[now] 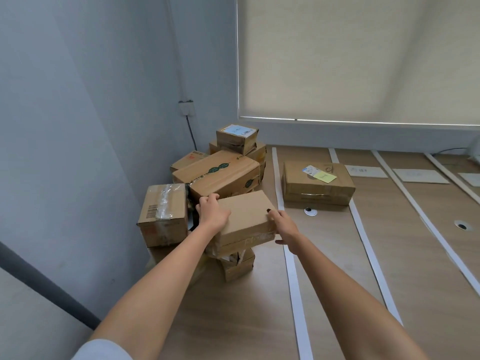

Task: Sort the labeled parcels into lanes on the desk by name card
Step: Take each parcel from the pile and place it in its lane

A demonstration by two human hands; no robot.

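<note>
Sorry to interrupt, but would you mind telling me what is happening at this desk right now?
A person is sorting cardboard parcels into taped lanes on the desk. Both hands are on a plain brown parcel atop the pile in the corner: the left hand grips its far left edge, and the right hand holds its right end. One labelled parcel already sits in the first lane. Name cards lie in the lanes beyond it.
</note>
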